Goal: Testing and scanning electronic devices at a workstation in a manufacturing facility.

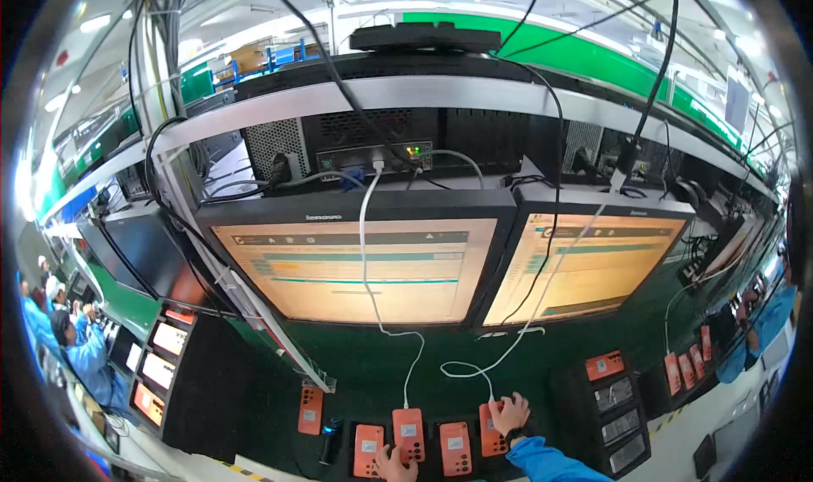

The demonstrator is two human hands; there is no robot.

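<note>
Below, both hands (fingers spread) rest on orange phones: left hand (395,463), right hand (509,413).

Counts, head view:

- Monitors lit, side by side at centre: two, left monitor (356,266), right monitor (584,266).
- Orange devices in row on green bench (373,363) by hands: four, at (368,450), (408,434), (456,448), (491,429). One more orange device stands apart to left (311,410).
- White cables running down to row: two, (366,262) and (474,372).
- Own hands in view: two, left hand (395,465), right hand (509,414).
- Dark cylindrical object near row: one (329,440).
- Other people: at least three at left edge (85,355), one at right edge (762,325).
</note>
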